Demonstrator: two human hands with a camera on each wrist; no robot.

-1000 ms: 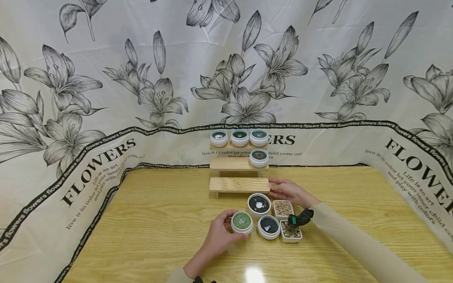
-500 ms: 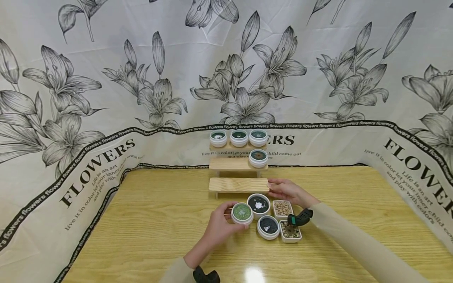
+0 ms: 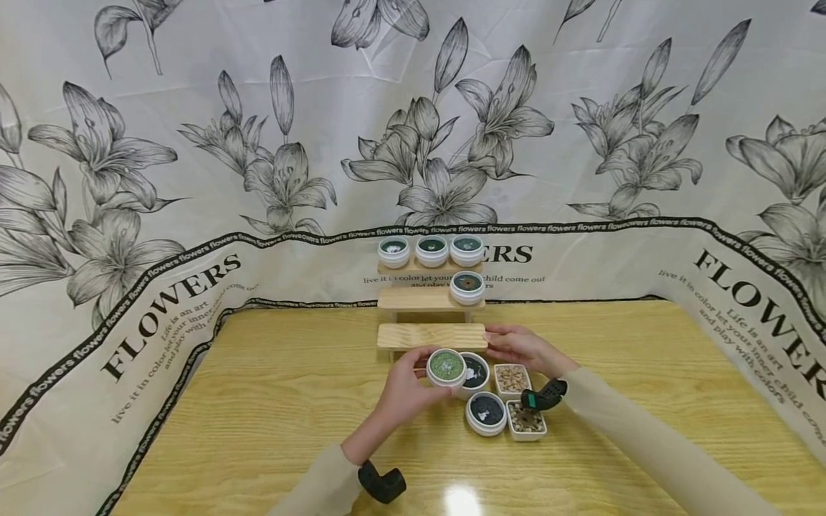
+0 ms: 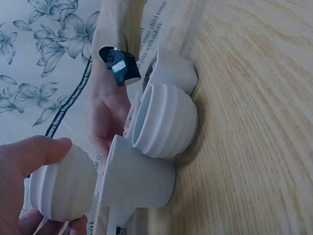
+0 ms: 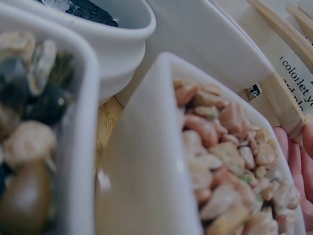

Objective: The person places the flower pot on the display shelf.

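Note:
My left hand (image 3: 401, 393) grips a small white round pot with green filling (image 3: 447, 366), thumb and fingers around its sides. In the left wrist view this pot (image 4: 73, 183) hangs above the table, with ridged white walls. My right hand (image 3: 525, 350) holds the right end of the lowest wooden shelf (image 3: 431, 335) of a three-tier stand. Directly behind the held pot stands a larger white pot with dark filling (image 3: 477, 373), partly hidden. Another dark-filled pot (image 3: 487, 411) stands in front of it.
Two square white pots of pebbles, one of tan stones (image 3: 513, 379) and one of mixed stones (image 3: 526, 421), stand beside the round pots. Three pots line the top shelf (image 3: 413, 271); one pot (image 3: 467, 286) sits at the middle shelf's right end. Printed cloth (image 3: 290, 265) hangs behind the table.
My left hand has lifted the green-filled pot and moved it away from me toward the lowest shelf. My right hand stays at the shelf's end. The head view has shifted slightly.

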